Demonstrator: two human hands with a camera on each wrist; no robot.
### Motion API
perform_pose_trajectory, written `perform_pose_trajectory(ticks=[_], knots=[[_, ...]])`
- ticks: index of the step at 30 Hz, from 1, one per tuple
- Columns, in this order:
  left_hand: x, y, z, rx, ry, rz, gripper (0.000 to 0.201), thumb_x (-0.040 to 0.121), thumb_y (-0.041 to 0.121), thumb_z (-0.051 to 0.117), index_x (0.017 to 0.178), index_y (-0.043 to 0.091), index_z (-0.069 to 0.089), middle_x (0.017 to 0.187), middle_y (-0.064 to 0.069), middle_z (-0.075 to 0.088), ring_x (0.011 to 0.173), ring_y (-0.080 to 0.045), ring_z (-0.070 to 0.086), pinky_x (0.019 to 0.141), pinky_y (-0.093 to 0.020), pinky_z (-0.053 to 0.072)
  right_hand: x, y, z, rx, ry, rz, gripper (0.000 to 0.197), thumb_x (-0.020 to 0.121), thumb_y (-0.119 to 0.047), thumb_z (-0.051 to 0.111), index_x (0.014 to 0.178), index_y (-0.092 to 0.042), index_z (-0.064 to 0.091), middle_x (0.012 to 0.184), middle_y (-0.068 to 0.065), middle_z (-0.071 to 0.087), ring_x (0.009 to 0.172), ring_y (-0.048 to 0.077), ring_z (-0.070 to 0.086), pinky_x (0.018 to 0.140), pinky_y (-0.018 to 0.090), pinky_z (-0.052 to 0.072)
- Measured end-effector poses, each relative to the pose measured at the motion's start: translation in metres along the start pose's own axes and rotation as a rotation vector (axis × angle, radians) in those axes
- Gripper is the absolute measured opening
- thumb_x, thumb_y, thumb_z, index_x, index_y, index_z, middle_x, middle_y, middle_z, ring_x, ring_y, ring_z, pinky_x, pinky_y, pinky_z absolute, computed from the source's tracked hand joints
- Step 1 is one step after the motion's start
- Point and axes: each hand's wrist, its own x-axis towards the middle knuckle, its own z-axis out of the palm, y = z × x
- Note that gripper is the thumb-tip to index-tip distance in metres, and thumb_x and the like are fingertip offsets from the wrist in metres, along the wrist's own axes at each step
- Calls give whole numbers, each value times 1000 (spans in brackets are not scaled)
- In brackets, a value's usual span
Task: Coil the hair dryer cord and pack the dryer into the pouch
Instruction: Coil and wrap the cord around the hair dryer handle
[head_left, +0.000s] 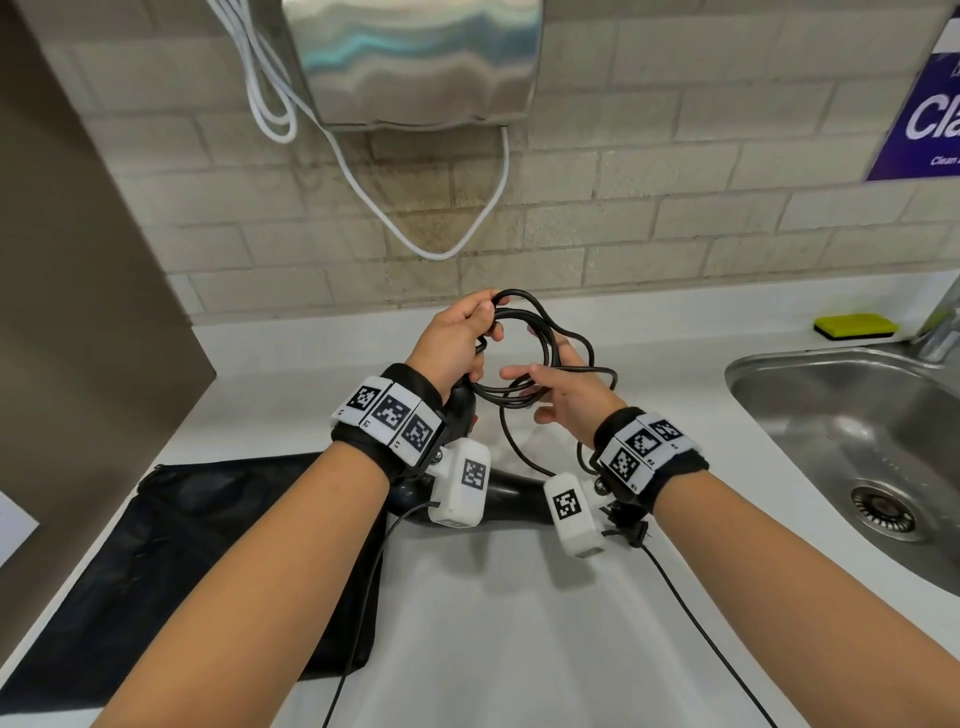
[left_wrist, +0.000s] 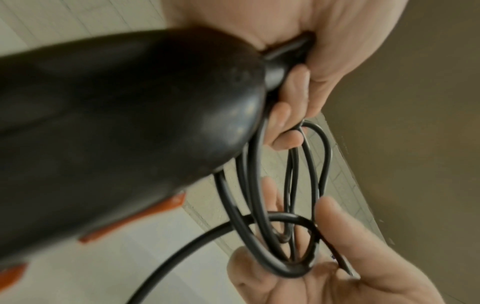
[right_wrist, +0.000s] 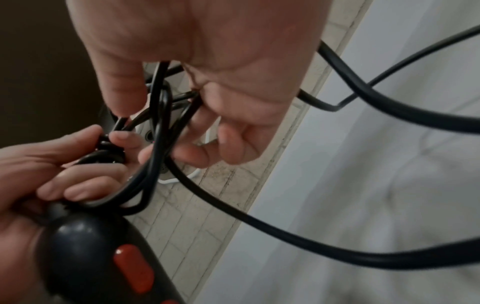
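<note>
The black hair dryer (head_left: 511, 491) with orange switches hangs over the white counter, handle end (head_left: 462, 408) up. My left hand (head_left: 452, 343) grips the base of the handle together with several loops of the black cord (head_left: 545, 353). In the left wrist view its curled fingers (left_wrist: 293, 94) wrap the cord (left_wrist: 259, 205) where it leaves the handle (left_wrist: 130, 123). My right hand (head_left: 566, 400) is just to the right; its fingers (right_wrist: 228, 139) curl loosely round the far side of the loops (right_wrist: 158, 123). Loose cord trails down toward the counter. The black mesh pouch (head_left: 218, 545) lies flat at the left.
A steel sink (head_left: 810, 415) is at the right, with a yellow sponge (head_left: 857, 325) and a faucet (head_left: 943, 322) behind it. A metal hand dryer (head_left: 415, 57) with a white cable (head_left: 441, 252) hangs on the tiled wall. A brown partition (head_left: 78, 260) borders the left.
</note>
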Motion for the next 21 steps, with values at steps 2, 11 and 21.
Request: perform_pose_trajectory(ticks=[2,11,21], knots=[[-1,0,0,0,-3,3,25,102,23,35,118,19,54,74,0,48,32,-3,24,38,-17,29,0,0,2,-5,44,-21,32,93,-10,49,114,-33,44,81,0,67,66,14,52,54,26,32],[-2,-2,-1,-25,47,21,28,102,22,36,120,16,55,73,0,49,32,-5,25,38,-17,29,15,10,14,-331,324,-55,13,87,-13,55,95,-16,45,73,-1,48,62,16,48,56,29,43],[1,-2,-6,-67,181,48,21,102,20,36,110,18,55,73,1,48,31,-4,25,40,-21,27,0,36,-36,-705,261,28,16,90,-13,51,102,-14,61,103,4,48,96,15,44,77,16,33]])
